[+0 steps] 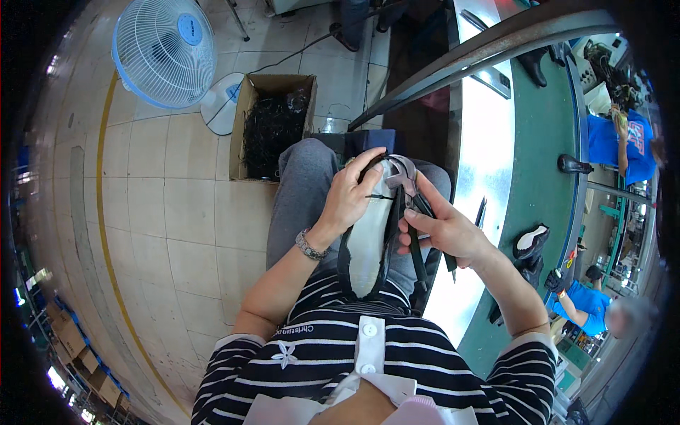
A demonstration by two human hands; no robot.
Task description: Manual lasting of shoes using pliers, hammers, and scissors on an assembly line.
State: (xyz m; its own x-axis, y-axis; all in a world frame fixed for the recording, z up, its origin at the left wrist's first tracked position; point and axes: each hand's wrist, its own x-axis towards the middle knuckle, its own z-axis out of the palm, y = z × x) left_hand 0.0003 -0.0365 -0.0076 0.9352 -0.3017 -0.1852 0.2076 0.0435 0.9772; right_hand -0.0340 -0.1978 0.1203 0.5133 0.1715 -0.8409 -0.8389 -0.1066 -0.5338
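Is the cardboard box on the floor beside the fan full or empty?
Partly full. The cardboard box stands open-topped on the tiled floor, and a dark tangled mass of black scraps covers its inside, below the rim.

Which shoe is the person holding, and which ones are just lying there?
The upside-down shoe with the pale sole, on the person's lap, held by the left hand. The other shoes lie untouched on the green belt.

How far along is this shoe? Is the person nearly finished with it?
Hard to say. The shoe lies sole-up on the lap, dark upper already wrapped round its pale bottom along the sides. The left hand steadies the toe while the right hand works pincers there. More shoes wait on the green belt.
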